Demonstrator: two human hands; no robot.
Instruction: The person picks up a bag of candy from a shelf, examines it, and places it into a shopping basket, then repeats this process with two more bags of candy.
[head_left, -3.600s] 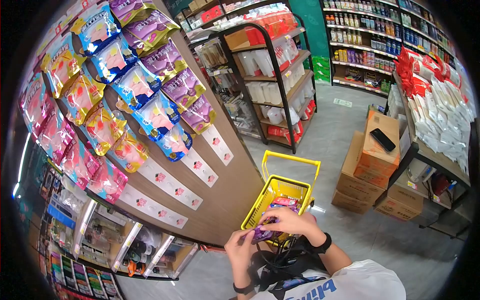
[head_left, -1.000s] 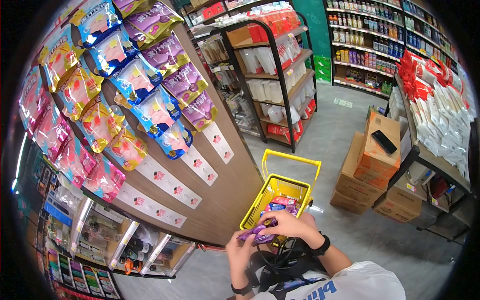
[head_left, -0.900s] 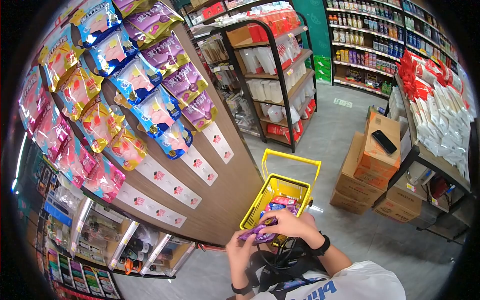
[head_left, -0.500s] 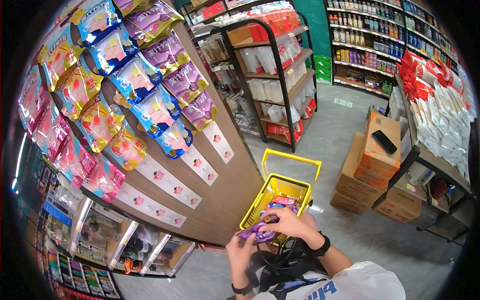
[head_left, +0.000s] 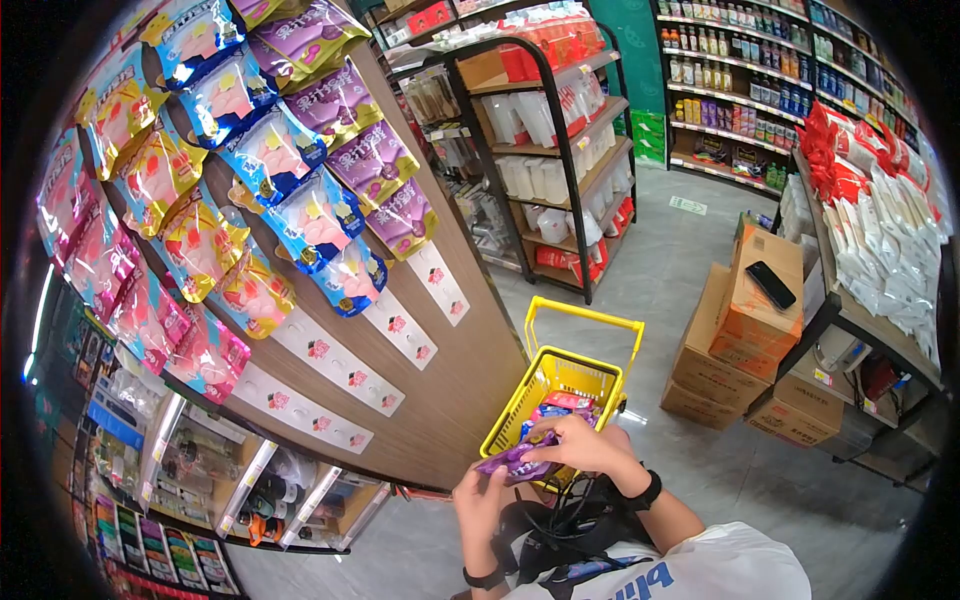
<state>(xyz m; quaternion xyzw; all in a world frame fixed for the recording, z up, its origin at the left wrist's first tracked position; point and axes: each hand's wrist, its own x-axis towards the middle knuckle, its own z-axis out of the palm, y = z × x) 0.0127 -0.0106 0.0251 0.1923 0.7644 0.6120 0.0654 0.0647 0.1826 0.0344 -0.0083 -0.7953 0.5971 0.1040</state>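
Both my hands hold a purple candy bag (head_left: 516, 463) above the near end of a yellow shopping basket (head_left: 512, 412). My left hand (head_left: 482, 497) is closed on the bag's lower left part. From the right, my right hand (head_left: 580, 446) grips the upper edge, fingers bent over it. Colourful packets (head_left: 562, 404) lie inside the basket, partly behind the bag. On the panel at the left, purple candy bags (head_left: 372, 158) hang in a column beside blue candy bags (head_left: 318, 217), with yellow and pink ones further left.
White card strips (head_left: 405, 338) hang below the bags on the wooden panel (head_left: 455, 400). Cardboard boxes (head_left: 750, 300) are stacked at the right, a black phone (head_left: 770, 285) on top. A black-framed shelf rack (head_left: 545, 150) stands behind the basket. Grey floor (head_left: 640, 240) lies between.
Almost nothing differs. My hands and the purple candy bag shift very slightly, and the bag stays gripped in both hands.
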